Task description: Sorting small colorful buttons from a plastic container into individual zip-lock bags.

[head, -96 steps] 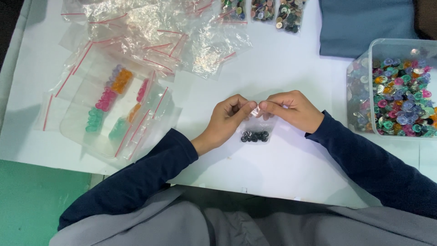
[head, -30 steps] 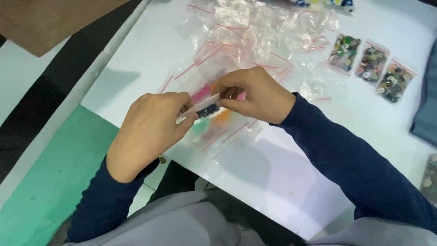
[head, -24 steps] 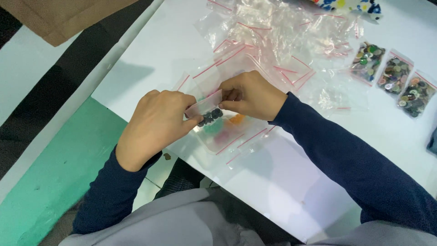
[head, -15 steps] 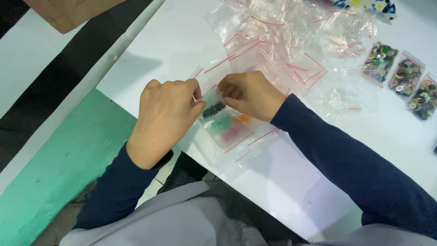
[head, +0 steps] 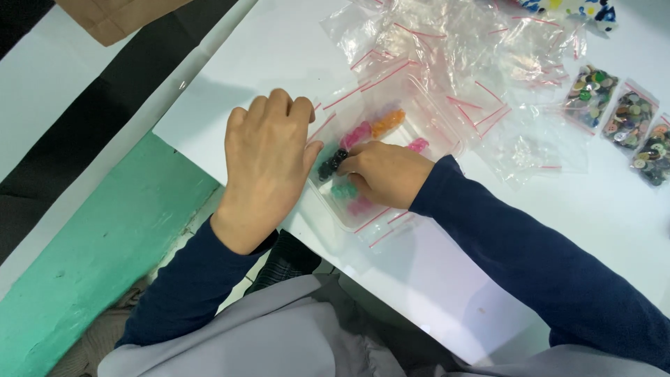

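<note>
Now right hand [head: 387, 171] lowering black-button bag [head: 332, 163], clear tray [head: 349, 218]

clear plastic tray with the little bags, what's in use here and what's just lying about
In use: small clear bag of dark buttons, clear plastic tray, left hand, right hand.

Lying about: heap of empty red-striped zip bags, three bags of mixed buttons.

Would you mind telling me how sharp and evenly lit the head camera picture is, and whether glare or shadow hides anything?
Head view: sharp, evenly lit from above; the white table is bright but not blown out. Glare streaks the heap of clear red-striped plastic bags. Soft shadows fall beside the left hand and right hand. The small bag of dark buttons between them stays readable.
</note>
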